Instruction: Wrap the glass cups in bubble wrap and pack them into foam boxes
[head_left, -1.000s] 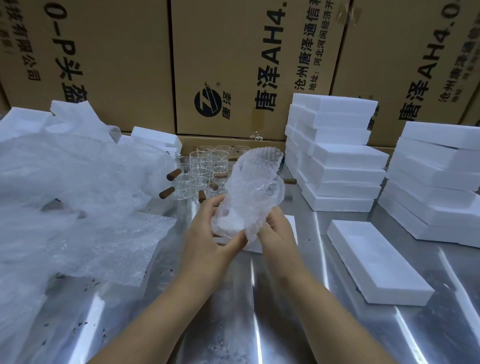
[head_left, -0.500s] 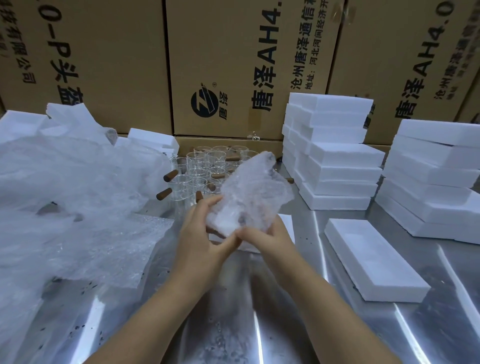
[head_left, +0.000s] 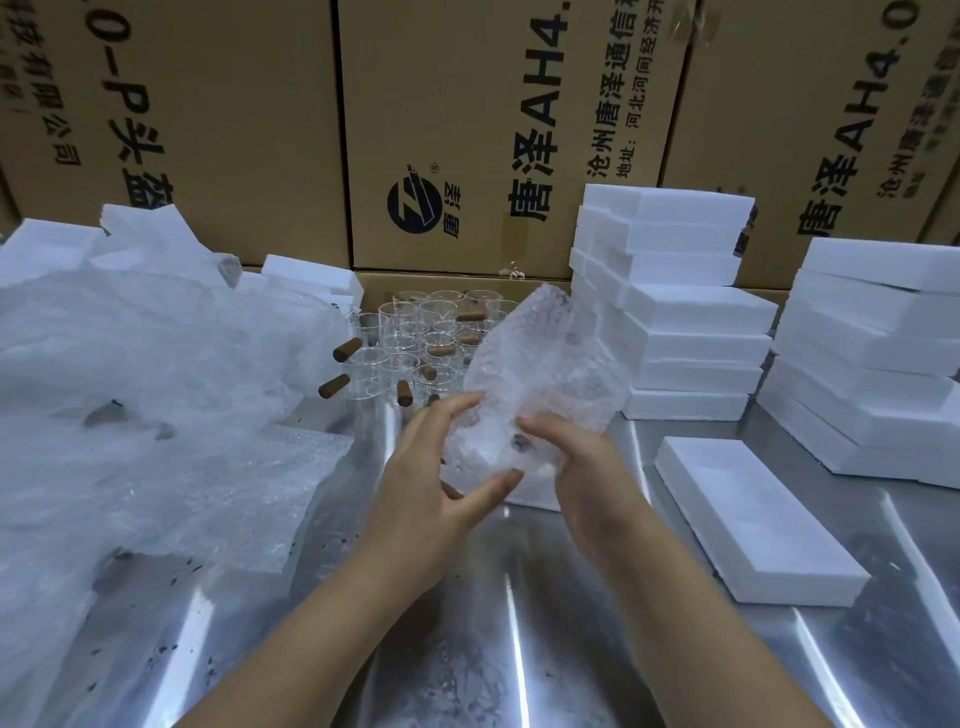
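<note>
A glass cup wrapped in bubble wrap (head_left: 540, 379) is held above the steel table in the middle of the view. My left hand (head_left: 436, 478) cups its lower left side, thumb under the bundle. My right hand (head_left: 587, 467) grips its lower right side, fingers curled over the wrap. A dark handle end shows through the wrap near my right fingers. Behind the bundle stand several clear glass cups (head_left: 410, 343) with brown wooden handles. A foam box (head_left: 524, 491) lies partly hidden under my hands. An open foam tray (head_left: 753, 519) lies to the right.
A big heap of bubble wrap (head_left: 145, 405) covers the table's left side. Two stacks of white foam boxes stand at the back middle (head_left: 685, 312) and far right (head_left: 872, 364). Cardboard cartons (head_left: 467, 130) wall off the back. The steel table (head_left: 467, 649) shines in front.
The wrapped bundle has been turned and pulled tighter between my hands. My left fingers have spread wider and my right hand has come over the wrap's lower side.
</note>
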